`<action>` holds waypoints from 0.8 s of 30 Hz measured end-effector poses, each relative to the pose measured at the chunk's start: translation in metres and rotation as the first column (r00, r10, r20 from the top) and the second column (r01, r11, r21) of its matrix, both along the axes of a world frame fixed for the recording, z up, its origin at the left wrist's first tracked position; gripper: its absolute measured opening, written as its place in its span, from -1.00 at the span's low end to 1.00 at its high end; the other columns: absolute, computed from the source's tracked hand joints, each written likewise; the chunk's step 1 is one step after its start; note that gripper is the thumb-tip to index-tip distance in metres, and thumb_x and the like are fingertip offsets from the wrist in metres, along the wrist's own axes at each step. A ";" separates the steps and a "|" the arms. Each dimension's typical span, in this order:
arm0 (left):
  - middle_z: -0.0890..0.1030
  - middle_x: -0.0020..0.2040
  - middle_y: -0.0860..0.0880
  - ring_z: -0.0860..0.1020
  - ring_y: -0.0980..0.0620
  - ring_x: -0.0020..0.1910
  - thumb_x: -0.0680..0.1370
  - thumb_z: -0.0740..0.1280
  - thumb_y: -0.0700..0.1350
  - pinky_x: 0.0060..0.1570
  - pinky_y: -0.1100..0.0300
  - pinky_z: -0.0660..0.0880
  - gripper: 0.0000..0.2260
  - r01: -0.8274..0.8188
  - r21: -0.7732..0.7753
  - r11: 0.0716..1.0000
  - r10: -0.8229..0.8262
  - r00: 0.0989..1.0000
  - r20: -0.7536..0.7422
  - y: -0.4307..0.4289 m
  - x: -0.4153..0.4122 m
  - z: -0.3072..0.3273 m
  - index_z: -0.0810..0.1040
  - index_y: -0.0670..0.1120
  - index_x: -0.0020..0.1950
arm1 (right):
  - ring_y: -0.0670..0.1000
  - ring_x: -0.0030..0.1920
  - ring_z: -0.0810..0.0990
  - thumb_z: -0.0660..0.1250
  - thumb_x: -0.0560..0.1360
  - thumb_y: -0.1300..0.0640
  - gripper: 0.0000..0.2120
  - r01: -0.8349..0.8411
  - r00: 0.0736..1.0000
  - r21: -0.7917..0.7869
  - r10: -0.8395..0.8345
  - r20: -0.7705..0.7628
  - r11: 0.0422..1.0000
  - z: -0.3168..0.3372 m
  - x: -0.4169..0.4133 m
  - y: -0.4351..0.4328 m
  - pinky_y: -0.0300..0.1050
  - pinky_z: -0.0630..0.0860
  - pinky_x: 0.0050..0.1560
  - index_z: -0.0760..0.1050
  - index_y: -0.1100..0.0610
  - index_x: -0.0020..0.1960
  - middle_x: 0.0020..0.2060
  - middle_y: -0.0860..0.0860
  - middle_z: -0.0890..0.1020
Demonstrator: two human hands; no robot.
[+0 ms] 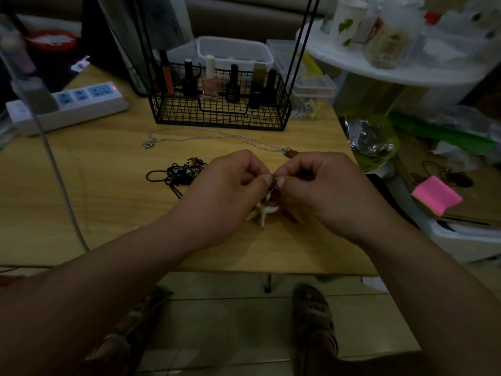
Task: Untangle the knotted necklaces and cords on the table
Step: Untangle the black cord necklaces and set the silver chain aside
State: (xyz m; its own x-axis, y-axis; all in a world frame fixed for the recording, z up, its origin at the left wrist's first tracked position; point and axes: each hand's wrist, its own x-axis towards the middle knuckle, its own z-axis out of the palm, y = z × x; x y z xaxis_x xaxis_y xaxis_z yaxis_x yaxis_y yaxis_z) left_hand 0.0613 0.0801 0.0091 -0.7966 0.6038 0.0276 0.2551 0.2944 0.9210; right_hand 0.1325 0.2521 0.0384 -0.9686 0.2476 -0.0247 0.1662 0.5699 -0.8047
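Note:
Over the middle of the wooden table (108, 213), my left hand (227, 191) and my right hand (322, 185) meet fingertip to fingertip. Both pinch the top of a small necklace (267, 210) with pale shell-like and brown pieces that hangs between them down to the table. A tangled bundle of black cords (176, 173) with a few beads lies just left of my left hand. A silver chain necklace (206, 135) stretches across the table behind my hands, with a brown pendant (292, 153) at its right end.
A black wire basket (219, 115) of nail polish bottles stands at the back. A white power strip (67, 104) lies at the back left, with a thin cable running down the left side. Clear plastic boxes (311, 88) sit behind the basket. Clutter and a pink notepad (436, 195) lie off the table's right edge.

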 end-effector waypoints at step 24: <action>0.72 -0.21 -0.11 0.73 -0.05 -0.22 0.59 0.33 -0.31 -0.24 0.14 0.62 -0.93 0.079 0.055 0.995 -0.088 0.982 0.168 -0.005 -0.002 0.006 0.49 -0.18 0.02 | -0.06 -0.35 0.39 0.24 0.44 0.15 -0.90 0.033 0.999 -0.483 -0.034 0.007 0.875 0.009 -0.002 0.014 -0.14 0.27 -0.38 0.53 0.12 -0.16 -0.27 0.06 0.60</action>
